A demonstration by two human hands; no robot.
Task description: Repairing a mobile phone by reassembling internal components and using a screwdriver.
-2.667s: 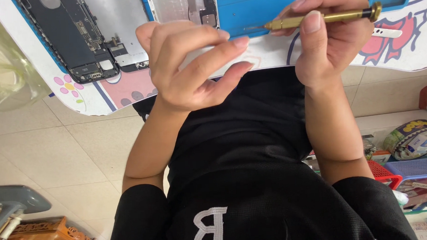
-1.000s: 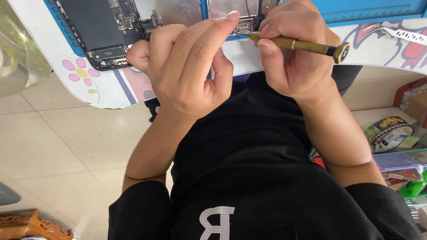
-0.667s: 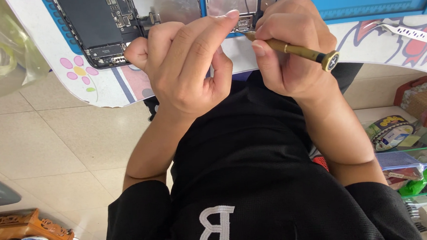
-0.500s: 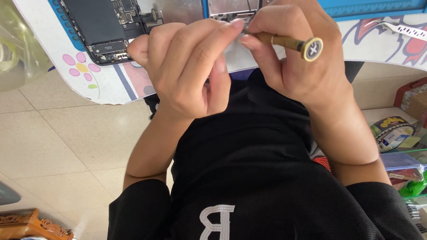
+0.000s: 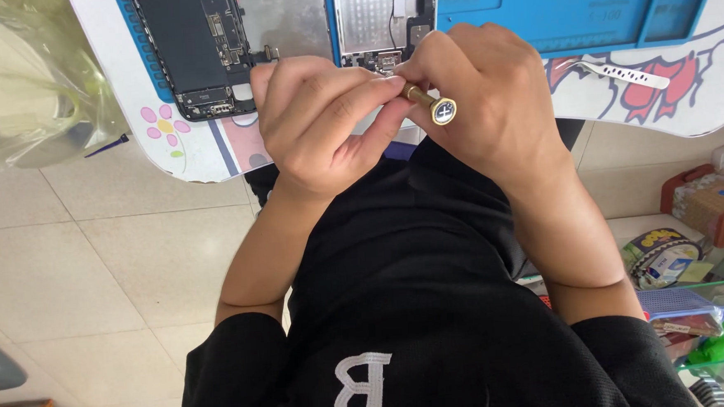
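My right hand grips a brass-coloured screwdriver, whose round end cap points back toward me. My left hand is closed beside it, index finger and thumb pinching the screwdriver's front end; the tip is hidden between the fingers. Both hands hover just above the near edge of the table. Behind them lies an opened phone: its body with the black battery and the folded-out metal-backed screen half.
A blue work mat covers the white printed table, with a perforated metal tool on the right. A clear plastic bag sits at left. Boxes and packets crowd a shelf at lower right.
The screwdriver has swung from lying sideways to pointing its end cap toward me. My left fingers stay pinched at its front end, and both hands have drawn closer together.
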